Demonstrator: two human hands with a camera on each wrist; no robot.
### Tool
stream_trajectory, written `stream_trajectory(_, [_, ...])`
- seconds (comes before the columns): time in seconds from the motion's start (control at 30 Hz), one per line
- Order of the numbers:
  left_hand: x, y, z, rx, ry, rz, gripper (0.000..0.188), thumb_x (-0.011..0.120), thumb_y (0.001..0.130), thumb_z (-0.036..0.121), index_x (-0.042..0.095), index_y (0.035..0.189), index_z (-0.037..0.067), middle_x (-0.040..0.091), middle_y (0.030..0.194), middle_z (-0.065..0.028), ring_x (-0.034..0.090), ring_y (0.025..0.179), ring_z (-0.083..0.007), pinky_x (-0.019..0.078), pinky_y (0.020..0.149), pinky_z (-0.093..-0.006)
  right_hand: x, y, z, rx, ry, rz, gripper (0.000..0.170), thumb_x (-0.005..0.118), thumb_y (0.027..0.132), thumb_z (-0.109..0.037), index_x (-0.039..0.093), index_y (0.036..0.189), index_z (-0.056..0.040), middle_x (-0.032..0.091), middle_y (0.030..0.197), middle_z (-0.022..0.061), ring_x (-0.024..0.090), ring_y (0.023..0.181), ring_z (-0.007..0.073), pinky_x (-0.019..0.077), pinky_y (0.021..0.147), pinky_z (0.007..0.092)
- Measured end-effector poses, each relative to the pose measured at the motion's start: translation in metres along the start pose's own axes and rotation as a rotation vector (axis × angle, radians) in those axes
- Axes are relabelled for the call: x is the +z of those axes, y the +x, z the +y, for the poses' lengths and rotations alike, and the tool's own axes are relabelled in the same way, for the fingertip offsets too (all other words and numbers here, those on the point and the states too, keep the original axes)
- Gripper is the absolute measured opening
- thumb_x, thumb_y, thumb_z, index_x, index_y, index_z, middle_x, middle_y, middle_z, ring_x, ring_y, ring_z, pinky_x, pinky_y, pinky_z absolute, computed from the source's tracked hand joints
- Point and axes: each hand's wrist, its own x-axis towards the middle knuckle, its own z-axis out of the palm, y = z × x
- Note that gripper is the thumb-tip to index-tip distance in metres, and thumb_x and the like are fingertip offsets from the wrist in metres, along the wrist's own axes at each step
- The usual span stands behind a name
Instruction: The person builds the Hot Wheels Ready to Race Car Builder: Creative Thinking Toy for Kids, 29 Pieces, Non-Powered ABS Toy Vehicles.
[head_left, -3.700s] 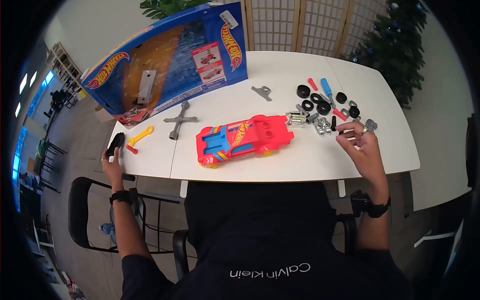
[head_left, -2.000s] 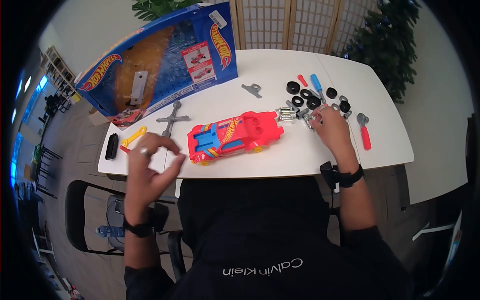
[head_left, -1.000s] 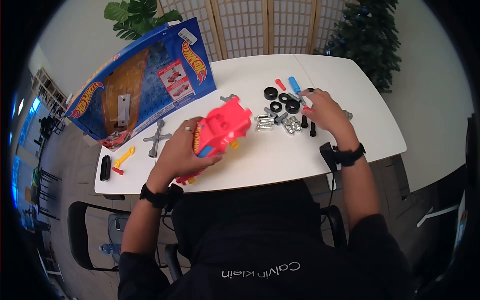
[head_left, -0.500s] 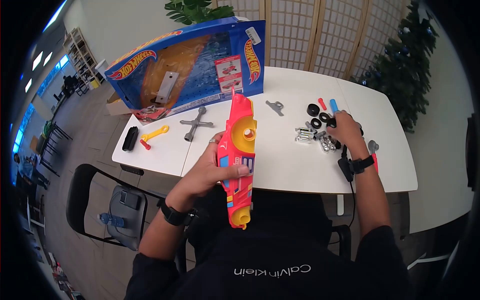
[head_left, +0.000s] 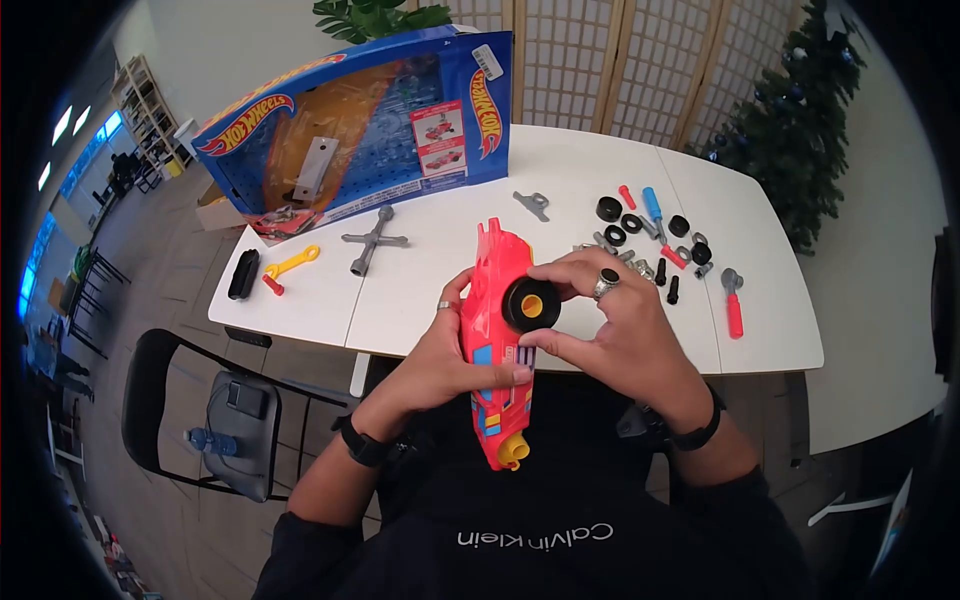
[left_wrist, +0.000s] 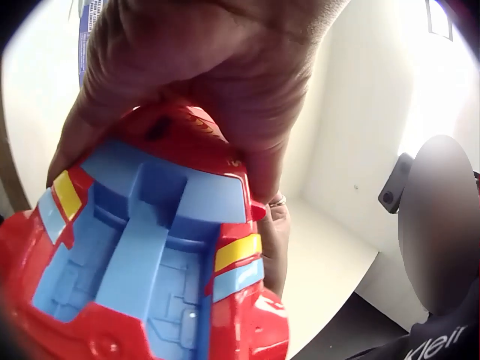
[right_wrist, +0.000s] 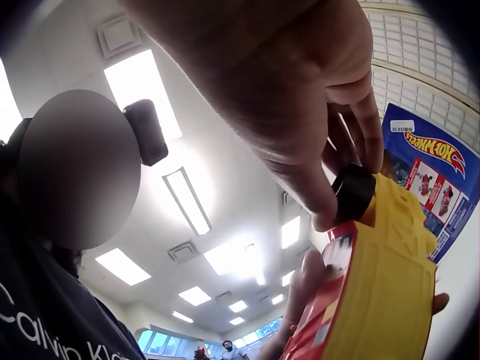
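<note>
My left hand (head_left: 440, 350) grips a red toy car (head_left: 490, 300) across its body and holds it on its side above the table's front edge. The car's blue bed (left_wrist: 142, 255) shows in the left wrist view, its yellow underside (right_wrist: 390, 277) in the right wrist view. Between thumb and fingers, my right hand (head_left: 625, 330) pinches a black toy wheel (head_left: 517, 304) with a yellow centre. That wheel sits at the car's wheel arch nearer its upper end. A yellow hub (head_left: 514, 449) stands bare at the car's lower end.
Loose black tires (head_left: 609, 208), bolts and a blue-handled screwdriver (head_left: 652, 203) lie at the right. A red-handled tool (head_left: 735, 315) is near the right edge. On the left are a grey cross wrench (head_left: 374, 241), a yellow wrench (head_left: 292, 262) and a black piece (head_left: 243, 275). A blue box (head_left: 350, 130) stands behind.
My left hand has come from the left, lifted the car off the table and turned it on its side. My right hand has brought a wheel from the parts pile to the car.
</note>
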Motion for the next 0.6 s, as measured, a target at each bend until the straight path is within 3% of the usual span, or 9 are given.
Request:
stream_trajectory(0.1, [0.001, -0.004, -0.007, 0.022, 0.044, 0.036, 0.133, 0.099, 0.075, 0.016, 0.003, 0.165, -0.001, 0.05, 0.151, -0.0171, 0.055, 0.139, -0.0248, 0.0462, 0.118, -0.0412, 0.011, -0.005, -0.003, 0.039, -0.036, 0.049, 0.057, 0.094, 0.079, -0.023, 0.067, 0.126, -0.0033, 0.067, 0.113, 0.0131, 0.073, 0.095, 0.0273, 0.0601, 0.086, 0.0378])
stream_trajectory(0.17, [0.002, -0.006, -0.009, 0.019, 0.034, 0.018, 0.128, 0.098, 0.077, 0.017, 0.006, 0.164, -0.001, 0.051, 0.15, -0.0169, 0.055, 0.139, -0.0249, 0.0462, 0.118, -0.0411, 0.019, -0.009, -0.005, 0.16, -0.019, 0.083, 0.051, 0.094, 0.079, -0.024, 0.066, 0.115, -0.0023, 0.066, 0.107, 0.012, 0.072, 0.087, 0.0259, 0.0598, 0.079, 0.0368])
stream_trajectory(0.23, [0.001, -0.007, -0.016, 0.017, 0.021, -0.009, 0.123, 0.096, 0.079, 0.018, 0.01, 0.164, -0.002, 0.052, 0.149, -0.0166, 0.055, 0.14, -0.0249, 0.0462, 0.118, -0.041, 0.026, -0.012, -0.005, 0.142, 0.028, 0.142, 0.045, 0.092, 0.082, -0.026, 0.063, 0.106, -0.0016, 0.063, 0.1, 0.0114, 0.07, 0.08, 0.0267, 0.0581, 0.073, 0.037])
stream_trajectory(0.3, [-0.006, -0.007, -0.028, -0.12, -0.192, -0.018, 0.111, 0.093, 0.083, 0.021, 0.018, 0.163, -0.002, 0.053, 0.148, -0.0166, 0.054, 0.141, -0.0243, 0.046, 0.118, -0.0407, 0.033, -0.019, -0.003, 0.193, 0.0, 0.089, 0.041, 0.088, 0.087, -0.027, 0.062, 0.106, -0.0006, 0.06, 0.098, 0.011, 0.068, 0.075, 0.0293, 0.0561, 0.069, 0.0384])
stream_trajectory(0.33, [-0.004, -0.012, -0.029, -0.101, -0.125, 0.001, 0.097, 0.088, 0.088, 0.024, 0.026, 0.159, -0.002, 0.054, 0.146, -0.0164, 0.056, 0.139, -0.0236, 0.0472, 0.117, -0.0403, 0.034, -0.021, -0.005, 0.158, -0.021, 0.074, 0.037, 0.084, 0.092, -0.027, 0.063, 0.105, 0.0007, 0.057, 0.097, 0.011, 0.067, 0.074, 0.0308, 0.0546, 0.067, 0.0398])
stream_trajectory(0.43, [-0.004, -0.013, -0.025, -0.131, -0.16, 0.07, 0.088, 0.085, 0.091, 0.023, 0.03, 0.155, -0.001, 0.055, 0.145, -0.015, 0.058, 0.136, -0.0236, 0.0482, 0.116, -0.0397, 0.037, -0.03, 0.002, 0.173, 0.036, 0.01, 0.036, 0.077, 0.098, -0.031, 0.068, 0.095, 0.0039, 0.065, 0.11, 0.0105, 0.069, 0.075, 0.0309, 0.0562, 0.07, 0.0387])
stream_trajectory(0.47, [-0.007, -0.013, -0.029, -0.105, -0.154, 0.074, 0.078, 0.081, 0.094, 0.022, 0.033, 0.153, 0.002, 0.056, 0.141, -0.0141, 0.061, 0.131, -0.0236, 0.0515, 0.112, -0.0405, 0.035, -0.031, 0.002, 0.181, 0.032, 0.017, 0.036, 0.077, 0.098, -0.031, 0.068, 0.095, 0.0039, 0.065, 0.11, 0.0105, 0.069, 0.075, 0.0309, 0.0562, 0.07, 0.0387])
stream_trajectory(0.53, [-0.008, -0.015, -0.028, -0.135, -0.19, 0.073, 0.076, 0.079, 0.095, 0.021, 0.033, 0.153, 0.003, 0.056, 0.14, -0.014, 0.063, 0.128, -0.0239, 0.0532, 0.11, -0.0413, 0.029, -0.033, 0.0, 0.132, 0.068, 0.002, 0.038, 0.079, 0.097, -0.028, 0.071, 0.123, -0.0022, 0.067, 0.099, 0.0108, 0.072, 0.079, 0.023, 0.0581, 0.073, 0.034])
stream_trajectory(0.6, [-0.009, -0.014, -0.034, -0.138, -0.228, 0.1, 0.071, 0.074, 0.097, 0.019, 0.035, 0.154, 0.006, 0.059, 0.134, -0.0129, 0.068, 0.121, -0.0249, 0.0574, 0.105, -0.0429, 0.014, -0.036, 0.005, 0.168, -0.016, -0.075, 0.037, 0.079, 0.098, -0.03, 0.072, 0.125, -0.0056, 0.069, 0.098, 0.01, 0.072, 0.078, 0.0226, 0.0579, 0.074, 0.0339])
